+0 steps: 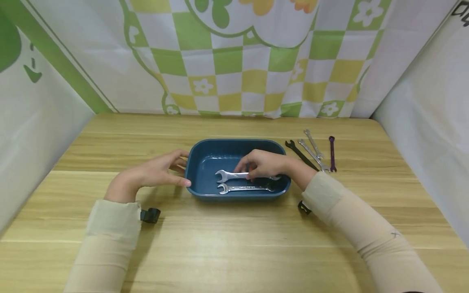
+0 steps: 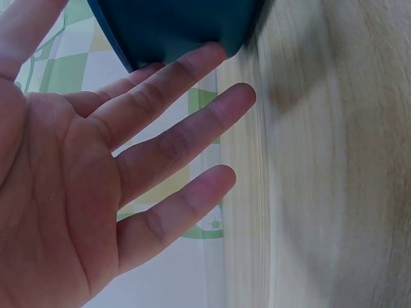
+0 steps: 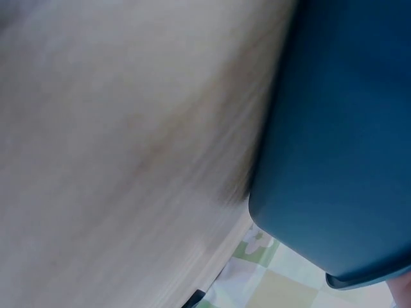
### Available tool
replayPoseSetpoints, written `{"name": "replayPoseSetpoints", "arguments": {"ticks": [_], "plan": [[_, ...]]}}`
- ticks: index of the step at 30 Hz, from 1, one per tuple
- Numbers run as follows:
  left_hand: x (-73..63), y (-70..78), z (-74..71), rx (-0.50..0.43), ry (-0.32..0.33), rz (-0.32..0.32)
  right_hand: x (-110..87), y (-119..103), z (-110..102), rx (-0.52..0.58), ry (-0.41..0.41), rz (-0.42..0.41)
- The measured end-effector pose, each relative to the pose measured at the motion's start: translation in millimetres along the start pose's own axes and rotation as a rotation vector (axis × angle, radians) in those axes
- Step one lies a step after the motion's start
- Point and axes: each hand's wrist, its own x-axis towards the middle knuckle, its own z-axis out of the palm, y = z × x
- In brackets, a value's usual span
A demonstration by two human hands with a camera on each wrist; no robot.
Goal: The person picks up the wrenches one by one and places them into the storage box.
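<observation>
A dark blue plastic bin (image 1: 205,162) stands on the wooden table. Inside it, my right hand (image 1: 269,162) pinches a silver open-ended wrench (image 1: 234,176) between thumb and fingers. Alongside that one, nearer the front wall, lies a second silver wrench (image 1: 245,188). At the bin's left end is my left hand (image 1: 157,169), its thumb against the rim and its fingers spread loosely by the outer wall. The left wrist view shows the palm of the left hand (image 2: 58,186) holding nothing. In the right wrist view the bin wall (image 3: 334,154) hides the right hand's grip.
Right of the bin lie a black wrench (image 1: 298,151), a purple wrench (image 1: 332,152) and two silver wrenches, one longer (image 1: 313,154) and one shorter (image 1: 312,142). A checkered curtain (image 1: 227,61) hangs behind the wooden table (image 1: 220,248).
</observation>
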Motion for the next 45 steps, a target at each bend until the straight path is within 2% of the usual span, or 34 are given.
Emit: {"name": "replayPoseSetpoints", "arguments": {"ticks": [10,24,30,39,45], "plan": [[1.7,-3.2,-0.2,-0.002,-0.008,0.002,2.2,3.4,1.3,-0.060,-0.008,0.005],[1.6,-3.5,-0.4,-0.001,-0.002,-0.018,2.0,0.2,0.8,-0.068,-0.024,0.035],[2.1,-4.5,0.3,-0.006,-0.007,-0.002,1.1,-0.7,0.7,-0.050,-0.027,0.054],[0.7,-4.3,0.6,-0.020,-0.006,-0.019,0.0,1.5,0.1,-0.029,-0.001,0.030],[1.1,-4.3,0.4,-0.013,-0.002,-0.019,-4.5,1.4,-3.0,-0.049,0.064,-0.001]]}}
